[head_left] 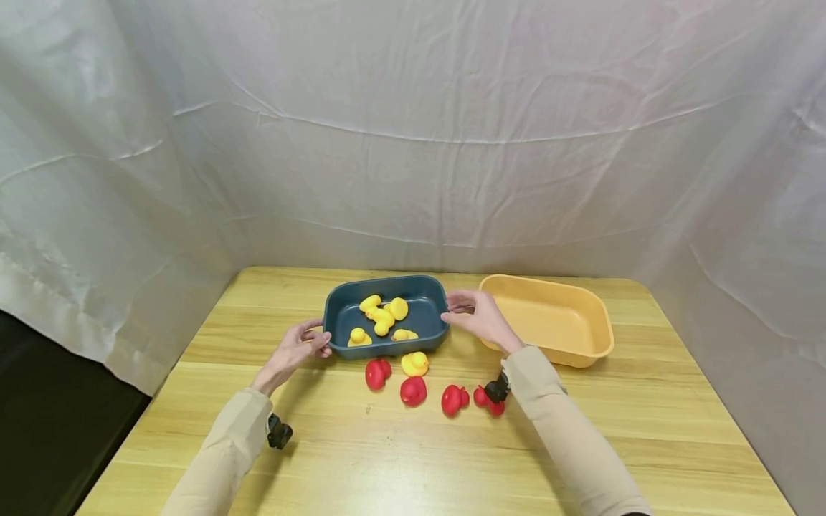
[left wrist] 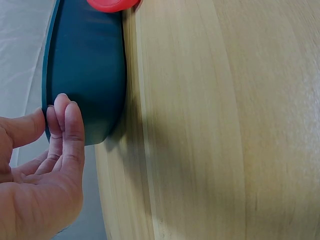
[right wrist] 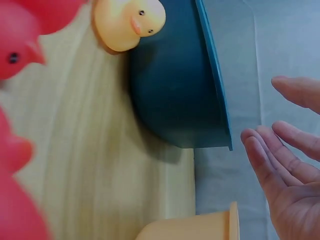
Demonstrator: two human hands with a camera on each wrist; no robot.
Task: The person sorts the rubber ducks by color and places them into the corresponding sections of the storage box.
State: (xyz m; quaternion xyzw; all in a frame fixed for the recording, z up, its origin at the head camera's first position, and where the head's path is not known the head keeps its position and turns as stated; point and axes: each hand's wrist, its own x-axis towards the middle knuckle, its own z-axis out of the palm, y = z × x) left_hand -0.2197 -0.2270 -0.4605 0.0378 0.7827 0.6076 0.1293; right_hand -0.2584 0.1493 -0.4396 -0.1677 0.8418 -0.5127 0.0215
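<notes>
A dark blue plastic tray [head_left: 431,324] stands toward the back of the table with several yellow rubber ducks [head_left: 382,317] in it. My left hand [head_left: 303,342] is at its left end; the thumb meets the rim and the fingertips [left wrist: 74,116] lie against the outer wall. Off the tray's right end, my right hand [head_left: 479,315] has its fingers spread, with a gap to the rim in the right wrist view. Just in front of the tray are a yellow rubber duck [head_left: 415,364] and several red rubber ducks [head_left: 413,391].
An orange tray [head_left: 548,322] with nothing in it stands to the right, close beside my right hand. The wooden table [head_left: 361,459] reaches back to a hanging light cloth [head_left: 452,179]. Some red ducks [head_left: 490,403] lie beneath my right wrist.
</notes>
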